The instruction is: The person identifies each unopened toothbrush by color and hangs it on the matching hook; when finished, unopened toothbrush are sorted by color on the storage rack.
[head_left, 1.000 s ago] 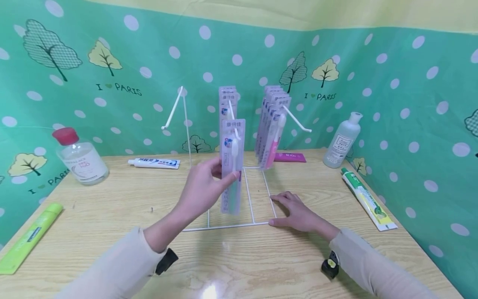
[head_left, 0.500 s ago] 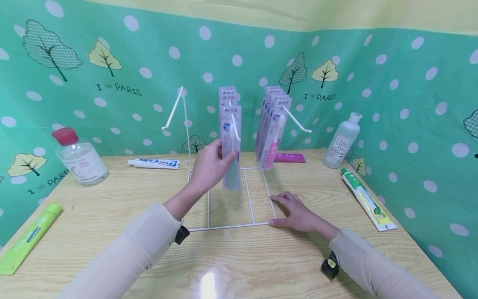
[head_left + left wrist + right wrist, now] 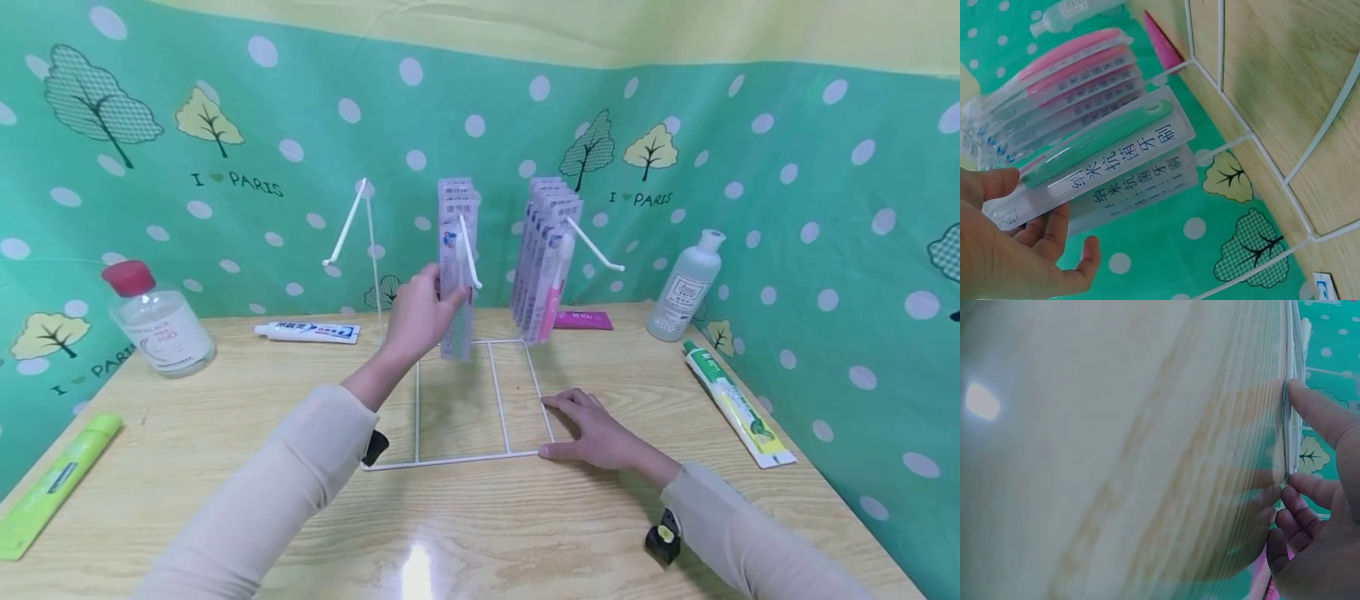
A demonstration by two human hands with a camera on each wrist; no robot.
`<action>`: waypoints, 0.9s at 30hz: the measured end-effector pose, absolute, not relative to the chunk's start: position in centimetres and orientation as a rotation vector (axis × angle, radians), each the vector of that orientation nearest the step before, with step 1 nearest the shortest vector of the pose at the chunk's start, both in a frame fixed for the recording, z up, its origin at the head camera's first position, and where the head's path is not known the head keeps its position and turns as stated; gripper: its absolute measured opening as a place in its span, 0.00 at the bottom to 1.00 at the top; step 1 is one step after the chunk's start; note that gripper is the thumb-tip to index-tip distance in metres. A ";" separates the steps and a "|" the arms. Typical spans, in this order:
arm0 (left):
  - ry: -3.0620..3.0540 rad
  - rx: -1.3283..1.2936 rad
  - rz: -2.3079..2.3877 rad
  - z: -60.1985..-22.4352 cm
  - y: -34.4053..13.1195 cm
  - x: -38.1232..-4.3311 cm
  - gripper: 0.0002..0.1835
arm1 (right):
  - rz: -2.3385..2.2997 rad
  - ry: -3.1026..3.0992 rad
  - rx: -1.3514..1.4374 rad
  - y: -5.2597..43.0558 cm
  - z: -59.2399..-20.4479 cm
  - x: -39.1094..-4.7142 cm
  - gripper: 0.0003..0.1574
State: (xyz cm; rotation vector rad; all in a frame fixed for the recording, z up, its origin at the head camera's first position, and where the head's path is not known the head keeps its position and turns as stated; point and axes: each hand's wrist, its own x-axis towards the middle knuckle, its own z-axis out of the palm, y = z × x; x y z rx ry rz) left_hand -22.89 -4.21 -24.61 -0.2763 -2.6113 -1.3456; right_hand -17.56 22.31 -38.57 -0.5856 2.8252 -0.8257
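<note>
In the head view my left hand [image 3: 422, 315] pinches a packaged toothbrush [image 3: 450, 260] between thumb and fingers. The pack hangs on the middle hook [image 3: 472, 265] of a white wire rack [image 3: 457, 459], in front of several similar packs. The left wrist view shows its green handle [image 3: 1116, 134] through the clear plastic. Another row of packs [image 3: 558, 283], the front one pink, hangs on the right hook. The left hook [image 3: 345, 225] is bare. My right hand [image 3: 600, 432] touches the rack base's front right corner with thumb and fingertips, its fingers spread and relaxed.
A red-capped bottle [image 3: 167, 329] and a green tube [image 3: 60, 483] are at left. A white toothpaste tube [image 3: 311, 332] and a pink box [image 3: 588, 320] lie behind the rack. A clear bottle [image 3: 682, 292] and green-white toothpaste [image 3: 735, 404] stand and lie at right.
My left hand has moved the toothbrush pack up and back along the middle hook, close to the packs behind it. The right hand stays at the rack's corner.
</note>
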 end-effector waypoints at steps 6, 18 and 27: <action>-2.617 -0.280 -1.345 -24.6 -4.2 -23.2 0.21 | -0.821 2.825 -0.593 22.3 -38.6 -17.5 0.50; -2.627 -0.289 -1.367 -24.8 -4.4 -23.2 0.26 | -0.808 2.828 -0.582 22.2 -38.4 -17.5 0.50; -2.591 -0.275 -1.361 -25.0 -4.9 -23.1 0.21 | -0.794 2.827 -0.583 22.1 -38.5 -17.6 0.50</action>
